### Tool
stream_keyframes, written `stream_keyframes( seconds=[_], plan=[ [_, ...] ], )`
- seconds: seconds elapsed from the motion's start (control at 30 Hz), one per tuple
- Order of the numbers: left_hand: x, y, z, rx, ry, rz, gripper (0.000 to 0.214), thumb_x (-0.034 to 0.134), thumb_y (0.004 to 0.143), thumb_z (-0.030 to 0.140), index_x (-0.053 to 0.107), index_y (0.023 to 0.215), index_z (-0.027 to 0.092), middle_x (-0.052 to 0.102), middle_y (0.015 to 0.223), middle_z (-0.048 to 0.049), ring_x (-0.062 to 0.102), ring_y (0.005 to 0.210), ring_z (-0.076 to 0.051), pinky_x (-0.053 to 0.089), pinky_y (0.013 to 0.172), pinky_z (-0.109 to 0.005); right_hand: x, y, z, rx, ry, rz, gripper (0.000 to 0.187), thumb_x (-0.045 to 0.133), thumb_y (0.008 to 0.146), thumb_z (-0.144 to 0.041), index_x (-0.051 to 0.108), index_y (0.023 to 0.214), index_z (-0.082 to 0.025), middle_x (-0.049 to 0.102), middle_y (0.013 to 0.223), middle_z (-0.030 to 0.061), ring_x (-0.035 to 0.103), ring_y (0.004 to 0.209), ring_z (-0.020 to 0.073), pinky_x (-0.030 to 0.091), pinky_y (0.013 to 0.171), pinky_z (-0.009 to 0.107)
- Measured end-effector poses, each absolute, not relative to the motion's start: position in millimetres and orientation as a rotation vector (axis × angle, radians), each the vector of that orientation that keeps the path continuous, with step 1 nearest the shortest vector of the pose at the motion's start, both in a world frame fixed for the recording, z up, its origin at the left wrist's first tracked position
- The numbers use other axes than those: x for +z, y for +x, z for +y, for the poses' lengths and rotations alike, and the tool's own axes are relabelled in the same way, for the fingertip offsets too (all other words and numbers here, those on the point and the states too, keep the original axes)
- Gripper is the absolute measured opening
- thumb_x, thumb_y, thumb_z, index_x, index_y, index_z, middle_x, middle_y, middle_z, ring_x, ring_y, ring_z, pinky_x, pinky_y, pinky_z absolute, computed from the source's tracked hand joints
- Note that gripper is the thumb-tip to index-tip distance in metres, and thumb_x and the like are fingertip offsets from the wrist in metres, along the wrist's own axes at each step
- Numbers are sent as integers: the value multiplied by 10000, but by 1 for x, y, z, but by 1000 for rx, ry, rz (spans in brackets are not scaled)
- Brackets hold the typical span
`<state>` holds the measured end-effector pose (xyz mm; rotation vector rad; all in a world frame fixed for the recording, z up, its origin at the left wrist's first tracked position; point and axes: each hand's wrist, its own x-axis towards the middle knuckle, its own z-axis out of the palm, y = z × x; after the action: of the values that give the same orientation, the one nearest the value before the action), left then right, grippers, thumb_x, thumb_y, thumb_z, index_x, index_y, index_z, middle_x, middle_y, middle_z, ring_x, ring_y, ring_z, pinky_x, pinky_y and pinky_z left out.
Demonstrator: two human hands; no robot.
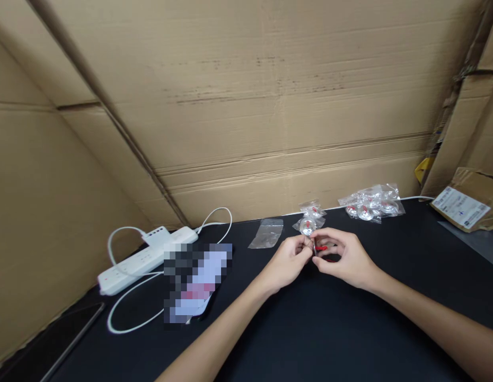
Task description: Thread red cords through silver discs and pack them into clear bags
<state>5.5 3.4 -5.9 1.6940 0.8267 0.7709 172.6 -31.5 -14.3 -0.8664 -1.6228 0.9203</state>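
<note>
A thin silvery disc [314, 248] with a red piece [322, 248] on its right side is held edge-on between my two hands. My left hand [289, 260] is closed, its fingertips pinched at the disc's left side. From the right, my right hand [348, 259] grips the disc's rim between thumb and fingers, its palm curved away from it. Just beyond my fingers lie round silvery discs with red parts in clear bags [308, 225]. To the left of them a flat clear plastic bag [267, 233] rests on the black table [310, 329].
Further bagged discs [371, 204] are heaped at the back right. A white power strip [147, 260] with looping white cables and a blurred-out phone-like object [201, 284] lie on the left. Cardboard walls [270, 106] enclose the table; a labelled cardboard package [465, 204] is at right.
</note>
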Motion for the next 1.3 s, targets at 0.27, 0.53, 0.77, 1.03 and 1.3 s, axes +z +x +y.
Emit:
stream_keyframes(
  seconds=[0.27,0.53,0.77,1.03,1.3],
  plan=[
    [-3,2,7,770,1540,862,221,517,829,320,442,676,179,412,596,51,367,537,-93,296,553,-249,-4,180,-33,707,-857,-1728,441,645,718,-99,634,1142,-221,615,1035,52,650,890,186,624,807,362],
    [-5,3,5,805,1564,846,200,484,874,338,515,769,171,488,671,23,452,581,-112,371,571,-254,-6,178,-35,727,-836,-1741,425,646,735,-101,637,1143,-219,614,1025,48,652,879,176,625,793,344],
    [1,0,5,769,1743,773,319,543,878,414,517,682,164,452,628,35,392,545,-95,326,548,-241,-4,181,-32,732,-849,-1752,430,665,742,-132,634,1161,-225,636,1023,52,657,886,185,613,791,345],
    [0,-6,13,846,1759,894,264,585,848,379,592,712,153,550,667,6,429,533,-93,343,525,-226,1,188,-31,488,-973,-1805,337,617,830,-213,649,1163,-242,674,1062,64,655,903,212,549,844,389],
    [-11,-13,26,876,1822,913,190,642,794,329,665,762,143,655,733,-37,573,656,-147,449,653,-276,18,171,-50,673,-949,-1830,172,576,901,-296,730,905,-219,704,884,52,660,798,199,527,762,331]
  ],
)
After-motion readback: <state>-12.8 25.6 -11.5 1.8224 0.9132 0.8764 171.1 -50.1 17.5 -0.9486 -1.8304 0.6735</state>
